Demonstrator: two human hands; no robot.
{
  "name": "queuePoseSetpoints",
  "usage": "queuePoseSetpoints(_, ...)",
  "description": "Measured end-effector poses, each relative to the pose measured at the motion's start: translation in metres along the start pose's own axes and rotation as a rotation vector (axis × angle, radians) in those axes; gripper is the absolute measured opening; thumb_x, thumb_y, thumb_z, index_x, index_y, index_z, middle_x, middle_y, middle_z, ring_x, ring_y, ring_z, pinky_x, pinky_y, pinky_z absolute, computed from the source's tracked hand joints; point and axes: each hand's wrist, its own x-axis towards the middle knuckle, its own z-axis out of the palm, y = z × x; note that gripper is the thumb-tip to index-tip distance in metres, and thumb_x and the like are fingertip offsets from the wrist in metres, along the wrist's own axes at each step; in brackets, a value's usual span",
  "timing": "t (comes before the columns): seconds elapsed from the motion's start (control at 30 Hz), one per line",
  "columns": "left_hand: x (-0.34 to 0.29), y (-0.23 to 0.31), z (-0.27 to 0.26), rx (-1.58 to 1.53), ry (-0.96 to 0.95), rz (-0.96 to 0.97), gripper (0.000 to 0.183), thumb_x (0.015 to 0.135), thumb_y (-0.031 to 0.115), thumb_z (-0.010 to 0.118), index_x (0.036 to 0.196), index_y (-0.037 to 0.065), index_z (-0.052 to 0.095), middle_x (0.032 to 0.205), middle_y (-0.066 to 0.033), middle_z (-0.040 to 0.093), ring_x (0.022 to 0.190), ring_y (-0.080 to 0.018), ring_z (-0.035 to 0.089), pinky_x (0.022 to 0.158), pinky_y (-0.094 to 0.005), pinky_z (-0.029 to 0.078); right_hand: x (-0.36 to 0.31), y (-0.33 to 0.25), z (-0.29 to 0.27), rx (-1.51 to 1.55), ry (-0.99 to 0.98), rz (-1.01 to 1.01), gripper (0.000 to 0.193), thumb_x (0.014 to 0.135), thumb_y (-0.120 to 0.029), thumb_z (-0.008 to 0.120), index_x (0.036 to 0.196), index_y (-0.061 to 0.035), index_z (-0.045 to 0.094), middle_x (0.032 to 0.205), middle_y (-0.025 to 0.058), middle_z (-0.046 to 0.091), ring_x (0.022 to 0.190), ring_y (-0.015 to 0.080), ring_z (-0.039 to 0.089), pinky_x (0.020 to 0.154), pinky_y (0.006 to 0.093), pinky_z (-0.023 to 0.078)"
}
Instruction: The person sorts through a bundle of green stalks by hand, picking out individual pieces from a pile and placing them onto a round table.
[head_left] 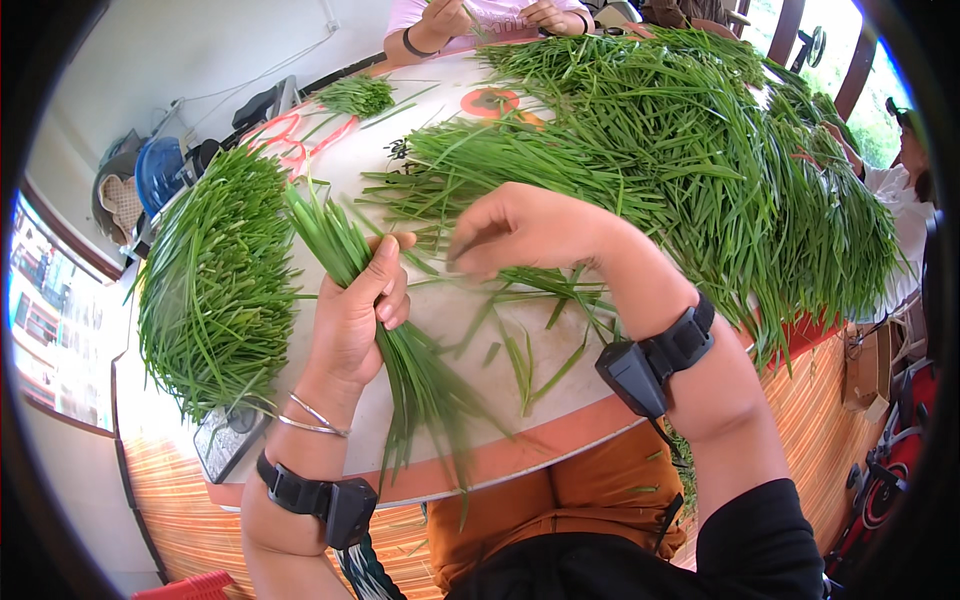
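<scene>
A bunch of garlic chives [335,240] is gripped in my left hand [368,295], fingers and thumb wrapped around its middle. The cut ends point up and away, while the leafy ends hang blurred toward the table's near edge. My right hand [525,228] hovers just right of the bunch, slightly smeared by motion. Its fingers are loosely bent and apart, and nothing shows in them. Beyond it spreads a large heap of loose chives [680,150] across the table [445,290]. At the left stands a stacked pile of chives [215,285], stalk ends facing inward.
Pink ties [300,140] lie near the left pile, with a smaller chive bunch [357,95] behind them. Loose leaves [530,370] are scattered before me. A person in a pink shirt [480,20] works across the table; another person in white [895,200] is at the right.
</scene>
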Motion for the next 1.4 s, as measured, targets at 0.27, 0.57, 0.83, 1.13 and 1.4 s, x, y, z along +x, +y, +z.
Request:
queuePoseSetpoints(0.27, 0.007, 0.003, -0.008, -0.207, 0.081, 0.07, 0.036, 0.095, 0.02, 0.045, 0.126, 0.003, 0.041, 0.063, 0.0061, 0.034, 0.046, -0.0003, 0.027, 0.039, -0.0145, 0.024, -0.009, 0.007, -0.027, -0.578, 0.267, 0.201, 0.023, 0.074, -0.027, 0.067, 0.084, -0.0057, 0.069, 0.071, 0.0112, 0.064, 0.063, 0.0205, 0.061, 0.063, 0.0322, 0.047)
queuePoseSetpoints(0.57, 0.006, 0.002, -0.011, -0.217, 0.01, 0.017, 0.031, 0.094, 0.019, 0.048, 0.12, 0.003, 0.048, 0.065, 0.0052, 0.035, 0.047, -0.0019, 0.03, 0.04, -0.0163, 0.025, 0.013, 0.036, -0.015, -1.002, 0.476, 0.1, 0.016, 0.068, -0.024, 0.068, 0.078, -0.0106, 0.065, 0.084, 0.01, 0.06, 0.088, 0.0282, 0.058, 0.073, 0.0393, 0.048)
queuePoseSetpoints(0.83, 0.006, 0.001, -0.008, -0.196, 0.04, -0.006, 0.031, 0.094, 0.019, 0.047, 0.122, 0.004, 0.046, 0.064, 0.0054, 0.034, 0.046, -0.0009, 0.028, 0.038, -0.0153, 0.024, 0.019, 0.035, -0.014, -1.223, 0.519, 0.115, 0.015, 0.07, -0.021, 0.063, 0.077, -0.0087, 0.066, 0.086, 0.0105, 0.058, 0.091, 0.0277, 0.055, 0.079, 0.0386, 0.045)
queuePoseSetpoints(1.13, 0.006, -0.001, -0.009, -0.19, 0.041, -0.01, 0.032, 0.094, 0.018, 0.047, 0.122, 0.003, 0.045, 0.065, 0.0053, 0.035, 0.046, -0.0011, 0.029, 0.038, -0.0152, 0.025, -0.015, 0.015, -0.055, -0.162, 0.542, 0.104, 0.023, 0.081, -0.018, 0.063, 0.086, 0.0037, 0.064, 0.073, 0.0009, 0.059, 0.069, 0.0075, 0.049, 0.065, 0.0253, 0.043)
queuePoseSetpoints(1.4, 0.006, 0.0, -0.008, -0.192, 0.034, 0.002, 0.032, 0.094, 0.018, 0.047, 0.122, 0.002, 0.045, 0.065, 0.0051, 0.035, 0.047, -0.0011, 0.03, 0.038, -0.0152, 0.025, -0.012, 0.024, -0.049, -0.678, 0.62, 0.141, 0.021, 0.079, -0.017, 0.062, 0.09, 0.0008, 0.065, 0.077, 0.0133, 0.065, 0.069, 0.021, 0.061, 0.064, 0.0321, 0.047)
